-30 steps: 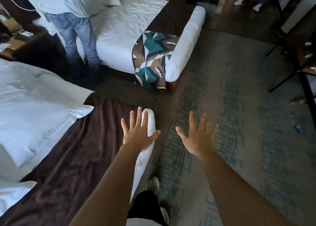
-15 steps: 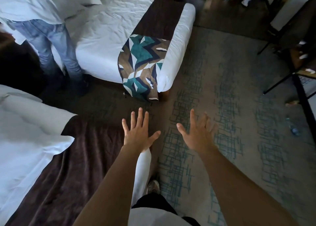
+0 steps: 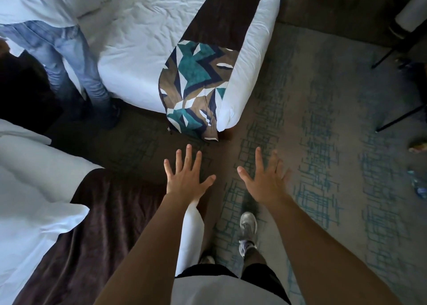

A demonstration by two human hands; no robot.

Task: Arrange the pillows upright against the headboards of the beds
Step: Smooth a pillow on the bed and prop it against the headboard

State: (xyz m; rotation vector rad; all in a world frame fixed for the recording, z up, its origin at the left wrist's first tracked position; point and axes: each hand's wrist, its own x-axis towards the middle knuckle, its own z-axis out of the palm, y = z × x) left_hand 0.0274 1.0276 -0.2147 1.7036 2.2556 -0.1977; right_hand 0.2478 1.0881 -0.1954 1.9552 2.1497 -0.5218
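The fingers of the left hand point(image 3: 187, 180) are spread wide, palm down, and nothing is held; the hand is seen over the foot corner of the near bed point(image 3: 99, 223), just past the edge of its brown runner point(image 3: 111, 221). The fingers of the right hand point(image 3: 263, 182) are likewise spread and empty, held out over the patterned carpet point(image 3: 323, 166). Both arms are stretched forward, side by side and apart.

A white mattress edge point(image 3: 191, 233) is seen beneath the left forearm. Beside it, one sneaker point(image 3: 248, 226) is set on the carpet.

Between the two beds a dark aisle of floor is left open. The far bed point(image 3: 143, 50) is edged by a white rounded foot end, over which a teal and brown patterned runner point(image 3: 196, 82) is draped. Another person in jeans point(image 3: 76, 57) is standing at its side.

No pillow can be clearly made out; only white bedding point(image 3: 30, 189) is shown on the near bed. To the right, broad carpet is free up to dark chair legs point(image 3: 402, 117).
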